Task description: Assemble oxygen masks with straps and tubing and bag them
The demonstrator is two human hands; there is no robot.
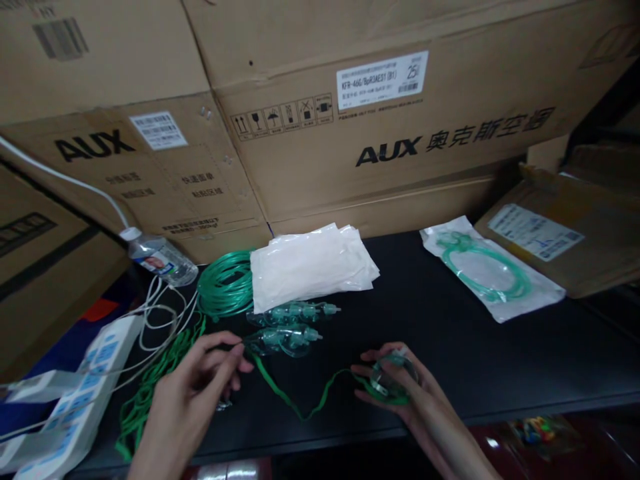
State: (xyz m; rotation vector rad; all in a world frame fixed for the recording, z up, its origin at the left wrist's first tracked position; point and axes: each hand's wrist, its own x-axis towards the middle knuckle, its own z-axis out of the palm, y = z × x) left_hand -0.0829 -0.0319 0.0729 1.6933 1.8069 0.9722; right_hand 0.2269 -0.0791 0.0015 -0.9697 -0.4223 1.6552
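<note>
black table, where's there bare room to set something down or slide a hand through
The widest bare patch of the black table lies between the stack of white bags and the sealed tubing pouch, reaching down past the right hand to the front edge. The left side is crowded: green tubing coil, clear masks, loose green straps, power strip, water bottle.

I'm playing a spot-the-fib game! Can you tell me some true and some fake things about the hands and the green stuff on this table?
1. The right hand holds a clear mask. True.
2. The left hand grips the water bottle. False: it pinches the green strap; the bottle lies apart.
3. White bags partly cover the green tubing coil. True.
4. The table is white. False: it is black.
</note>
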